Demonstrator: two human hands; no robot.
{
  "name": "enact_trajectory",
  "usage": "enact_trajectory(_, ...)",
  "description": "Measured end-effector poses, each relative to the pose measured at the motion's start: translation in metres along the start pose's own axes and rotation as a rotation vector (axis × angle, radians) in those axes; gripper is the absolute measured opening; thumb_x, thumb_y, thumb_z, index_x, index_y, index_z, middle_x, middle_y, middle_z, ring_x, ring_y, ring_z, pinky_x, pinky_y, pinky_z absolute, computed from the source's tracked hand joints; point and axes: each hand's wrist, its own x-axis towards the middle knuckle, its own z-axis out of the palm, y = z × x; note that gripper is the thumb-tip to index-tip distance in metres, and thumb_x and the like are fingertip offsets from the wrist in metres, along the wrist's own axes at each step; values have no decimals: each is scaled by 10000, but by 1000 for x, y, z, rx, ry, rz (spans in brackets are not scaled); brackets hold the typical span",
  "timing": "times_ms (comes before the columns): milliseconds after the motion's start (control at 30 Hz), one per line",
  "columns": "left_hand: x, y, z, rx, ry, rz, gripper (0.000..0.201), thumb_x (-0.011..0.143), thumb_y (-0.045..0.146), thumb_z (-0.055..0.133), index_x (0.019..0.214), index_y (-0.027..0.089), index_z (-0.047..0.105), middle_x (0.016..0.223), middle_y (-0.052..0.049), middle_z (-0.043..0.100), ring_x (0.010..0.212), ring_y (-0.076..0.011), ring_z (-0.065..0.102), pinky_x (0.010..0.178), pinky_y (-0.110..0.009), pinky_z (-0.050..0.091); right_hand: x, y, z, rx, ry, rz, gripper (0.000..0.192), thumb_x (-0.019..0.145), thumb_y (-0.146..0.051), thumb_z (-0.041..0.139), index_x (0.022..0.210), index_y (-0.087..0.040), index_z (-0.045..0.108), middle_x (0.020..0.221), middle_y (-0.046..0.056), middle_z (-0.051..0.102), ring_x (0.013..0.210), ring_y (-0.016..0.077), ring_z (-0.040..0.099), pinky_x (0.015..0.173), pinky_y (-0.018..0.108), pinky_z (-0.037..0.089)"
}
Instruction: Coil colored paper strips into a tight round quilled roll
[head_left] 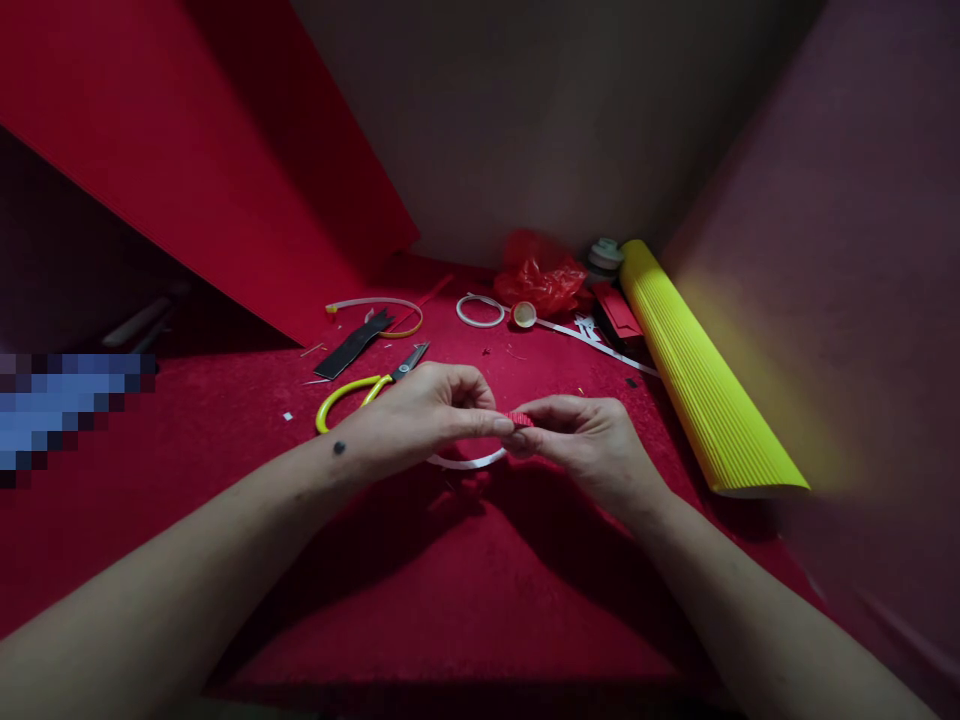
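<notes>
Just above the middle of the table, my left hand [435, 412] and my right hand [581, 432] meet, fingertips closed in a pinch. Between them shows a small piece of ridged red corrugated paper [519, 419], gripped from both sides; the fingers cover most of it. A curved white strip [472, 463] hangs or lies below the hands; whether it joins the red piece I cannot tell. Scissors with yellow handles [324, 405] lie beside my left hand, partly hidden by it.
At the right leans a rolled yellow corrugated sheet [697, 370]. Behind the hands lie a red plastic bag [544, 275], a jar [604, 255], a coiled white strip [480, 311], a small round cap [523, 315] and a black strip [352, 347]. A large red board [225, 150] slants at the left.
</notes>
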Motion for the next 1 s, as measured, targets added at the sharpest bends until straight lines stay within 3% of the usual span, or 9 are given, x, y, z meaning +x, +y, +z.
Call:
enact_trajectory(233,-1,5,-2,8,-60,-65,330,718,444,652,605,160,529,510,59,398,466,-62,343,431,-197,231,-1,0,0,15,-19,18,185,681,-265,742,829,-154,742,743,44,721,665,136,641,654,268,521)
enact_trajectory(467,1,-4,-4,-115,-77,-44,331,705,474,673,647,154,612,460,59,375,432,-58,272,419,-220,172,-1,-5,2,119,-20,83,203,652,-273,764,808,-145,747,730,56,724,630,135,647,654,281,545)
enact_trajectory(1000,0,-2,-3,-219,-80,-35,245,714,359,676,637,139,601,445,67,379,413,-48,253,418,-225,146,0,-5,4,155,-35,113,210,656,-284,762,816,-148,749,756,63,729,638,135,647,675,292,544)
